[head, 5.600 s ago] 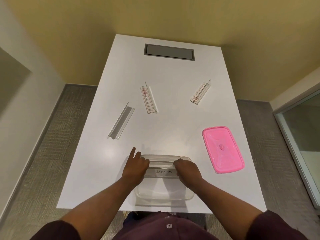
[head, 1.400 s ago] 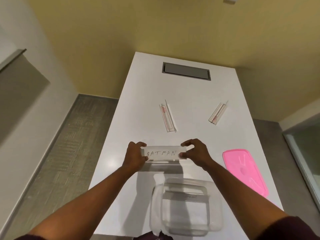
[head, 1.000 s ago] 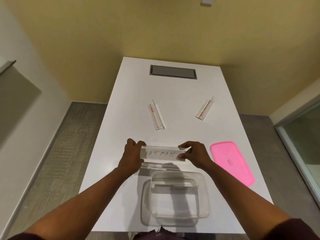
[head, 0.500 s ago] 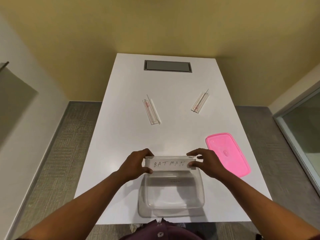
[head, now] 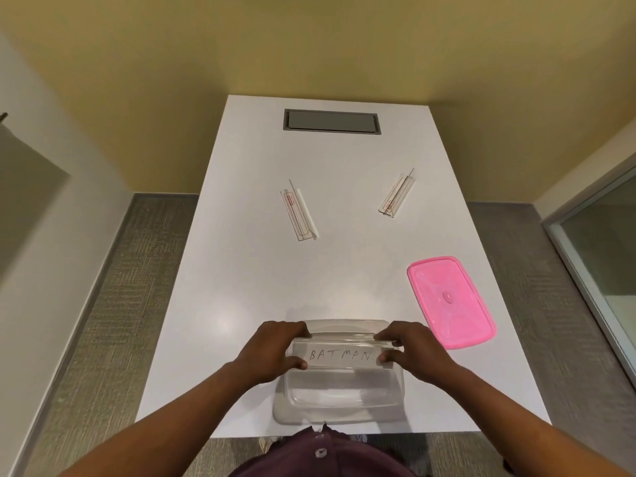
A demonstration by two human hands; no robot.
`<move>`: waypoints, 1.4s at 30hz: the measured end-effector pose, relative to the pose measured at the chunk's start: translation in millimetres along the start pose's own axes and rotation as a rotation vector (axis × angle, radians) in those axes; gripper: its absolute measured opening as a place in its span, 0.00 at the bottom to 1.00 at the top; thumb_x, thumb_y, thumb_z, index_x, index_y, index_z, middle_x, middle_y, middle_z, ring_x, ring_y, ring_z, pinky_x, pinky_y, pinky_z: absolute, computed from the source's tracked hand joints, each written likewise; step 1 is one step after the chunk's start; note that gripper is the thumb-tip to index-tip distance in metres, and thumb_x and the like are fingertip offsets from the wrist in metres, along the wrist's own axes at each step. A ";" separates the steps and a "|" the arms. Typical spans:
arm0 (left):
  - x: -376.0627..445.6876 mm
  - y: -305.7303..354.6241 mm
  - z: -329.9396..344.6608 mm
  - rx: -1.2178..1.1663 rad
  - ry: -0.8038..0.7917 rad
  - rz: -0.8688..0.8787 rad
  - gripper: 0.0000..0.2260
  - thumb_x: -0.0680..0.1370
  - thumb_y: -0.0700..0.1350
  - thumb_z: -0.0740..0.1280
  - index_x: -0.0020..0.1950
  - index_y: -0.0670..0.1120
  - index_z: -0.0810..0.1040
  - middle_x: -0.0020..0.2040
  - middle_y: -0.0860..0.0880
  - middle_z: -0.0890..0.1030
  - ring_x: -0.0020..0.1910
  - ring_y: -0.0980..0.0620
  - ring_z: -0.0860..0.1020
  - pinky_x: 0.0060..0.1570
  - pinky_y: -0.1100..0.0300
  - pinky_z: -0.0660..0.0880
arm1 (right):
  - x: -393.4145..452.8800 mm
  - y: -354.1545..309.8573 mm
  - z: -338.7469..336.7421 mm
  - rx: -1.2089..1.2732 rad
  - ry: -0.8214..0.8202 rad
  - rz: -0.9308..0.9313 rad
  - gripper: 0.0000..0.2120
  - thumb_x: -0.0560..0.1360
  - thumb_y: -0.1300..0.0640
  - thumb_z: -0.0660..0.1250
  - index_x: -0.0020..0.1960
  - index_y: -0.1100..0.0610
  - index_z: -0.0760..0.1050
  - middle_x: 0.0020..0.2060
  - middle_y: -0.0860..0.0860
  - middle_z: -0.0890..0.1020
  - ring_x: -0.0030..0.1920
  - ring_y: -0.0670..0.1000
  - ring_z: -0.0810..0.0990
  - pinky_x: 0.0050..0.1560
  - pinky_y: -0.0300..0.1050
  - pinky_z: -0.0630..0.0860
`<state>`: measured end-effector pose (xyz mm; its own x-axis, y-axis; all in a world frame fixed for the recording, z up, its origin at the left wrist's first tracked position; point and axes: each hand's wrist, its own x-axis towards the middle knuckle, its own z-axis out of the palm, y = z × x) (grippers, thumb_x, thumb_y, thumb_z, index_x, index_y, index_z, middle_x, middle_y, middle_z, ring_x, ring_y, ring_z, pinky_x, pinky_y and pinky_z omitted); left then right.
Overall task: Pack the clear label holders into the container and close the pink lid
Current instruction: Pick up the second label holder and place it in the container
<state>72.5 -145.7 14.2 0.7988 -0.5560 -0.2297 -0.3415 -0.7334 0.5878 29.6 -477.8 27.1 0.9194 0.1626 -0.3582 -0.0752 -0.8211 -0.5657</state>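
Holding a clear label holder [head: 340, 354] marked "BATMAN" with both our hands, we have it over the far half of the clear plastic container [head: 339, 397]; we take that container as landmark. Our left hand [head: 275, 352] pinches the holder's left end, thumb on the near edge, fingers curled over the far edge. Our right hand [head: 411, 356] pinches the right end the same way, so both hands are clenched on the holder. It lies level and crosswise, spanning the container from side wall to side wall; whether it touches the rim or anything inside, we cannot tell. The container sits on the white table [head: 241, 287] at the near edge, just in front of our dark purple shirt [head: 320, 454]. The pink lid [head: 451, 301] lies flat on the table just right of the container and a bit farther out, apart from it. Two more clear label holders lie well beyond the container: one with red markings [head: 298, 211] straight past its left end, a shorter one [head: 395, 196] past its right end, angled. A grey cable hatch [head: 332, 121] sits at the table's far end, farthest from the container. Container contents too clear to make out.
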 end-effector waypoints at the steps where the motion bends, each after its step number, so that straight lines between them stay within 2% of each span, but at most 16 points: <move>1: -0.1 1.6 2.8 0.034 -0.010 0.010 0.20 0.69 0.58 0.75 0.58 0.56 0.76 0.54 0.58 0.83 0.50 0.54 0.78 0.55 0.59 0.71 | -1.6 1.8 2.0 -0.030 -0.009 -0.003 0.20 0.67 0.47 0.80 0.57 0.47 0.84 0.49 0.41 0.85 0.45 0.40 0.79 0.49 0.36 0.76; 3: -0.9 4.2 9.1 0.106 -0.068 0.011 0.21 0.72 0.59 0.73 0.62 0.54 0.74 0.61 0.59 0.81 0.58 0.54 0.77 0.70 0.55 0.63 | -4.3 3.9 6.2 -0.126 -0.024 -0.016 0.19 0.68 0.45 0.78 0.58 0.46 0.83 0.51 0.41 0.85 0.48 0.42 0.79 0.50 0.37 0.74; 5: -1.3 6.4 13.5 0.182 -0.131 -0.003 0.21 0.74 0.58 0.71 0.64 0.53 0.73 0.61 0.57 0.81 0.62 0.54 0.77 0.78 0.51 0.50 | -6.2 4.2 11.0 -0.248 -0.050 -0.042 0.21 0.70 0.43 0.76 0.61 0.46 0.82 0.56 0.42 0.84 0.55 0.46 0.80 0.54 0.40 0.74; 8: 0.1 13.4 16.7 0.366 -0.202 0.021 0.17 0.77 0.54 0.69 0.64 0.51 0.72 0.54 0.50 0.85 0.58 0.50 0.81 0.80 0.49 0.41 | -5.2 2.7 18.5 -0.368 -0.116 -0.057 0.22 0.71 0.44 0.74 0.64 0.46 0.81 0.60 0.43 0.83 0.60 0.49 0.80 0.58 0.44 0.74; 11: 0.9 20.9 19.6 0.538 -0.226 0.080 0.13 0.77 0.47 0.68 0.60 0.48 0.72 0.48 0.48 0.87 0.52 0.46 0.83 0.79 0.47 0.36 | -2.0 0.7 28.5 -0.440 -0.179 -0.050 0.22 0.71 0.46 0.75 0.65 0.48 0.80 0.62 0.45 0.83 0.62 0.52 0.80 0.59 0.46 0.74; 14: 1.3 27.4 23.7 0.574 -0.258 0.086 0.08 0.76 0.40 0.67 0.54 0.46 0.74 0.44 0.49 0.87 0.48 0.46 0.84 0.80 0.46 0.37 | 1.8 1.4 36.0 -0.507 -0.215 -0.054 0.22 0.72 0.49 0.75 0.65 0.49 0.80 0.62 0.48 0.83 0.61 0.55 0.80 0.59 0.48 0.76; 21: -0.4 27.5 36.3 0.664 -0.293 0.068 0.04 0.75 0.37 0.65 0.47 0.46 0.75 0.41 0.48 0.85 0.44 0.44 0.84 0.79 0.43 0.37 | 12.0 -2.6 50.6 -0.591 -0.271 -0.034 0.18 0.70 0.53 0.78 0.58 0.54 0.82 0.57 0.56 0.84 0.55 0.60 0.82 0.56 0.54 0.79; 26: -0.4 29.8 42.8 0.680 -0.275 0.020 0.08 0.74 0.35 0.63 0.45 0.46 0.78 0.37 0.48 0.84 0.44 0.44 0.84 0.79 0.42 0.37 | 12.9 -3.3 60.8 -0.644 -0.293 -0.052 0.19 0.69 0.54 0.79 0.57 0.57 0.81 0.56 0.58 0.84 0.54 0.61 0.83 0.53 0.53 0.80; 30: -0.9 34.2 45.0 0.670 -0.263 -0.019 0.08 0.75 0.35 0.63 0.45 0.46 0.79 0.38 0.49 0.83 0.48 0.45 0.84 0.78 0.41 0.36 | 10.8 -4.3 66.5 -0.678 -0.277 -0.069 0.17 0.70 0.56 0.78 0.57 0.59 0.79 0.53 0.60 0.83 0.52 0.62 0.83 0.49 0.53 0.79; 37: 2.6 42.6 49.6 0.647 -0.307 -0.171 0.09 0.75 0.38 0.67 0.52 0.49 0.79 0.47 0.49 0.85 0.54 0.46 0.82 0.74 0.31 0.32 | 7.6 -9.4 70.4 -0.688 -0.251 -0.069 0.12 0.70 0.63 0.74 0.52 0.60 0.77 0.50 0.58 0.83 0.49 0.62 0.83 0.44 0.52 0.77; 42: 6.2 48.0 53.3 0.626 -0.302 -0.217 0.09 0.75 0.38 0.67 0.53 0.48 0.79 0.49 0.50 0.84 0.54 0.47 0.82 0.75 0.32 0.35 | 7.2 -8.8 72.4 -0.689 -0.223 -0.063 0.11 0.71 0.66 0.72 0.51 0.60 0.76 0.50 0.58 0.83 0.50 0.63 0.83 0.42 0.51 0.75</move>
<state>34.6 -205.2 -0.4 0.7399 -0.3904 -0.5478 -0.4828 -0.8752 -0.0285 9.0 -429.8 -24.3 0.8078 0.2686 -0.5247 0.3036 -0.9526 -0.0203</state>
